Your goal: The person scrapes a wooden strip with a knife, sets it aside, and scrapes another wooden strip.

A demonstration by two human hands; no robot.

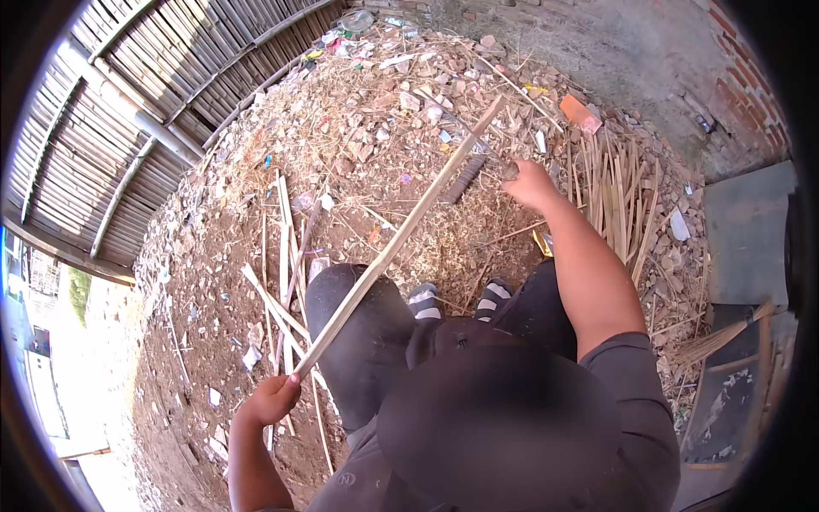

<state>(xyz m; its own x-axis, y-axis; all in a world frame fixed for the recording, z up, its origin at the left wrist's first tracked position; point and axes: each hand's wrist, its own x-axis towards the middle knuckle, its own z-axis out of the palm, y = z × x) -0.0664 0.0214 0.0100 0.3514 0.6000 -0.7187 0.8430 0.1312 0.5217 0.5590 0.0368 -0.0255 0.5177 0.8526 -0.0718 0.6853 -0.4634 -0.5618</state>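
A long pale strip of split wood or bamboo (401, 235) runs diagonally across the view, over my left knee. My left hand (275, 398) is closed round its lower end. Near its upper end, my right hand (529, 185) is closed on the handle of a thin dark blade (452, 119), which points up and to the left. The blade passes by the strip close to its far end; whether the two touch I cannot tell. A dark ridged object (465, 178) lies on the ground beyond the strip.
Loose strips (286, 256) lie on the ground at the left, and a bundle of strips (616, 196) lies at the right. Rubble and litter cover the ground. A cane fence (136, 111) stands at upper left, a brick wall (746, 94) at upper right, and metal panels (746, 239) at right.
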